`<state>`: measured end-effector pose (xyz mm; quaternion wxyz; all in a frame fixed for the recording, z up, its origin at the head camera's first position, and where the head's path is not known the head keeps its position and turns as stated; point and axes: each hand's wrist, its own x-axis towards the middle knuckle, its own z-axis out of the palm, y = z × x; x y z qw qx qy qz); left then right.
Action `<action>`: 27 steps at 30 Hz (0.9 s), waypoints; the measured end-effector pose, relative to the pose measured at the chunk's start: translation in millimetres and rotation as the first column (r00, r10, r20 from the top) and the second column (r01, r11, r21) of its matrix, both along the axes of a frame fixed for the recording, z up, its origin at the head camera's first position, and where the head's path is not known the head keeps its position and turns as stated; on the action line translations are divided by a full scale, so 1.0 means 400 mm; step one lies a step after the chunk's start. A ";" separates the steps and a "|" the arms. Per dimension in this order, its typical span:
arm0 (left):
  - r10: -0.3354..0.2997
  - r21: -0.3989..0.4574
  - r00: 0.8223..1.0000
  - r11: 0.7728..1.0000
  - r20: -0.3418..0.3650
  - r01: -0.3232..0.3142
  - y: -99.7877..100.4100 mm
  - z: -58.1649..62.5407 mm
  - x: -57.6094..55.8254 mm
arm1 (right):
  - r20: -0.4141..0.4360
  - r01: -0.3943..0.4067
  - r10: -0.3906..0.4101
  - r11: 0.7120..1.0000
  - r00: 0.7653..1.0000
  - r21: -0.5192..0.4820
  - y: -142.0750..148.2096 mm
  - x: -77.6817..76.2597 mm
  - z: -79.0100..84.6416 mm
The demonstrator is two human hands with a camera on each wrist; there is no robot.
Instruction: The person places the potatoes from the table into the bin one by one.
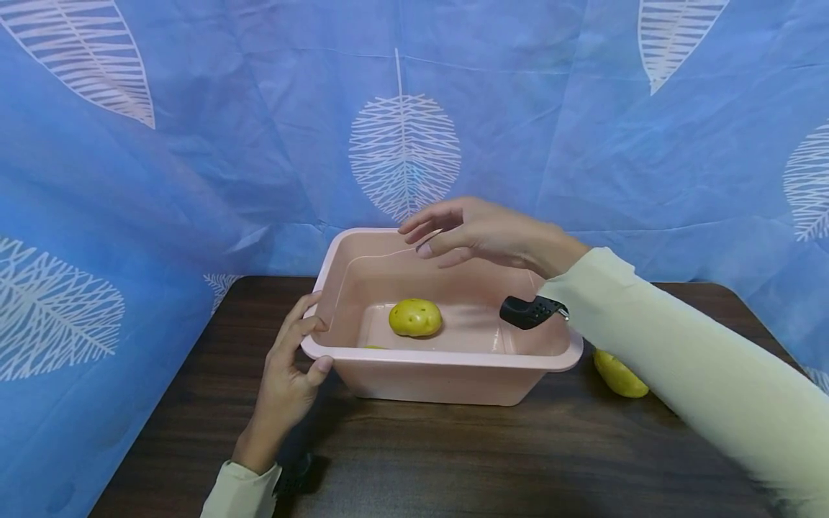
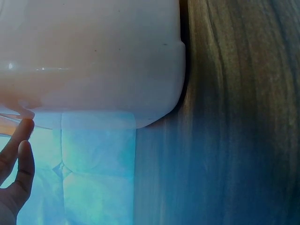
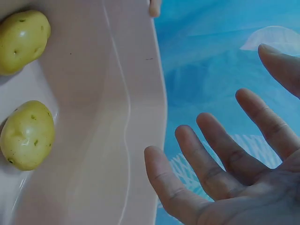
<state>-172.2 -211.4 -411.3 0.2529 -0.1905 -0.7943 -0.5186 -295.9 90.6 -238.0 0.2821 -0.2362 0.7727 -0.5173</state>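
A pale pink plastic bin (image 1: 440, 357) stands on the table, its long side toward me. My left hand (image 1: 288, 381) grips its left front corner, fingers over the rim and thumb at the front. In the left wrist view, fingers (image 2: 24, 164) reach the rim beside the bin's wall (image 2: 93, 56). Over the back part of the bin hovers my right hand (image 1: 479, 232), fingers spread and slightly bent, holding nothing. Inside the bin lies a yellow potato (image 1: 415, 318); a second potato (image 1: 374, 347) is mostly hidden behind the front wall. Both potatoes (image 3: 28, 136) show in the right wrist view.
Another potato (image 1: 618, 375) rests on the dark wooden table (image 1: 414, 460) right of the bin, partly covered by my right sleeve (image 1: 686, 360). A black wrist device (image 1: 527, 313) hangs under that forearm. Behind the table hangs a blue cloth (image 1: 291, 144) with white leaf prints.
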 end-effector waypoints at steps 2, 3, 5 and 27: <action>-0.001 0.001 1.000 1.000 -0.005 0.001 0.000 -0.001 0.000 | -0.012 -0.003 0.003 1.000 1.000 -0.008 0.021 0.012 0.004; -0.003 0.002 1.000 1.000 -0.009 0.003 0.001 -0.001 0.000 | -0.020 -0.003 0.002 1.000 1.000 -0.010 0.031 0.018 0.005; -0.003 0.003 1.000 1.000 -0.017 0.003 0.001 -0.002 0.000 | -0.037 0.004 -0.005 1.000 0.999 -0.009 0.054 0.029 0.007; 0.002 0.000 0.999 1.000 -0.044 -0.002 0.004 -0.010 0.001 | -0.287 0.168 -0.145 0.984 0.947 0.057 0.279 0.173 -0.002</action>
